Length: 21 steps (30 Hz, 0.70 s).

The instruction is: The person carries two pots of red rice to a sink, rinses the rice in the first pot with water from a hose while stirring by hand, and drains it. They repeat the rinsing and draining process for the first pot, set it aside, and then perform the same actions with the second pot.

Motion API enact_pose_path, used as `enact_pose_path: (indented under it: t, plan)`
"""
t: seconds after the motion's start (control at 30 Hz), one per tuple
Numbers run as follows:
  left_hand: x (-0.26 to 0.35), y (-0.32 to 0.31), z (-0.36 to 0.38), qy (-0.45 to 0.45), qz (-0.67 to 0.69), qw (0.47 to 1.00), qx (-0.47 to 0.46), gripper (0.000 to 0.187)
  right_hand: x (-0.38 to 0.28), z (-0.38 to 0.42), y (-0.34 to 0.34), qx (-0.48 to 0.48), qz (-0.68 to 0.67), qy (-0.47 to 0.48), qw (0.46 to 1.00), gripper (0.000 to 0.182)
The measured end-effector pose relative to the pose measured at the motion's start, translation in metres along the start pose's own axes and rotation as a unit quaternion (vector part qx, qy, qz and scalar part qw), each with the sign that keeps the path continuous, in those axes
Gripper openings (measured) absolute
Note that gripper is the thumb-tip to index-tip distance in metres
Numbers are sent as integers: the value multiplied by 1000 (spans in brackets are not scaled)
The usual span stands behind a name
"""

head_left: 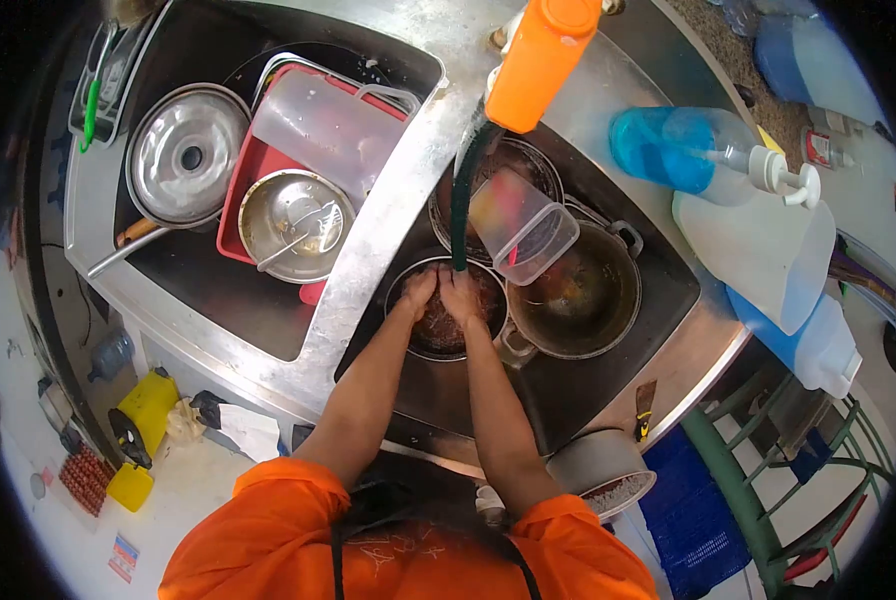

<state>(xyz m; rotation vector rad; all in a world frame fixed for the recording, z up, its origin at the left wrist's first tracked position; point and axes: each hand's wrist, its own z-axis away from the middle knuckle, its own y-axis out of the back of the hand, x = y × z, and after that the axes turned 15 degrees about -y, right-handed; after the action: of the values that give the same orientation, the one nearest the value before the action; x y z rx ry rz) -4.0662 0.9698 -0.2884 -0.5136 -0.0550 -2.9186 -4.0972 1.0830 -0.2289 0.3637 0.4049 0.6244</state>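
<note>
My left hand (421, 288) and my right hand (459, 292) are side by side over the far part of a round metal pot (416, 354). Brownish-red contents (442, 326) fill the pot, too blurred to name. Fingers on both hands are bent and drawn together; whatever they hold is hidden. A dark green hose (465, 190) comes down right at my right hand, under an orange plastic container (543, 65). Beside this pot stands a larger used pot (618, 320), with a clear plastic container (538, 240) tilted over its edge.
In the left basin are a lidded pan (188, 150), a red tub (240, 185), a translucent pitcher (313, 125) and a metal bowl (268, 205) with a spoon. A blue soap bottle (663, 150) lies at right. A knife (645, 405) rests near the sink's front edge.
</note>
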Motion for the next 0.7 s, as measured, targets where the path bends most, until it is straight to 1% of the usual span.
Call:
enact_pose_path:
  t: [0.03, 0.07, 0.1, 0.13, 0.17, 0.2, 0.23, 0.27, 0.3, 0.37, 0.4, 0.43, 0.47, 0.5, 0.53, 0.57, 0.6, 0.63, 0.67, 0.7]
  plan:
    - [-2, 1, -1, 21, -68, 997, -7, 68, 2, 4, 5, -3, 28, 17, 999, 43]
    - [-7, 2, 2, 24, -68, 997, -10, 68, 5, 10, 10, -6, 57, 33, 998, 40]
    - [3, 2, 19, -28, -177, 984, -7, 68, 6, 19, 17, -4, 57, 31, 998, 40]
    - [15, 3, 34, -81, -284, 955, -5, 68, 7, 28, 24, 0, 51, 41, 998, 39]
    - [26, 3, 47, -80, -284, 955, -6, 68, 11, 36, 29, 4, 45, 50, 998, 39]
    - [37, 2, 59, -80, -317, 945, -14, 71, 18, 37, 29, 4, 45, 50, 998, 39]
    - [46, 1, 68, -79, -350, 933, -22, 74, 27, 35, 28, 15, 49, 33, 998, 42]
    - [54, 1, 79, -79, -351, 933, -22, 74, 37, 34, 27, 27, 53, 17, 998, 46]
    - [60, 0, 89, -95, -360, 928, -23, 75, 40, 37, 29, 27, 52, 17, 998, 46]
    - [60, -2, 92, -108, -371, 922, -23, 77, 45, 44, 30, 72, 1, -6, 997, 60]
    - [56, -4, 87, -71, -359, 931, 0, 78, 46, 41, 27, 72, 1, -7, 997, 60]
    - [50, -5, 81, -34, -346, 938, 22, 79, 52, 34, 20, 61, -45, -63, 995, 64]
    - [42, -3, 69, -34, -346, 937, 21, 79, 57, 26, 14, 51, -90, -118, 988, 68]
    - [29, 1, 53, 15, -244, 970, -5, 81, 69, 13, 5, 52, -90, -119, 987, 68]
    - [22, 6, 44, 63, -138, 988, -31, 83, 83, -1, -7, 40, -134, -142, 980, 70]
    - [24, 8, 43, 56, -76, 993, -74, 85, 90, -9, -13, 28, -178, -164, 970, 73]
    - [30, 6, 46, 55, -77, 993, -74, 85, 89, -12, -9, 29, -179, -164, 970, 73]
    - [39, 3, 51, 47, -35, 996, -74, 81, 84, -10, -3, -50, -264, -201, 942, 73]
    - [44, 2, 54, 39, 7, 997, -72, 79, 80, -8, 3, -129, -344, -235, 900, 73]
    - [39, 4, 47, 39, 7, 997, -70, 79, 66, 4, 8, -146, -399, -249, 870, 69]
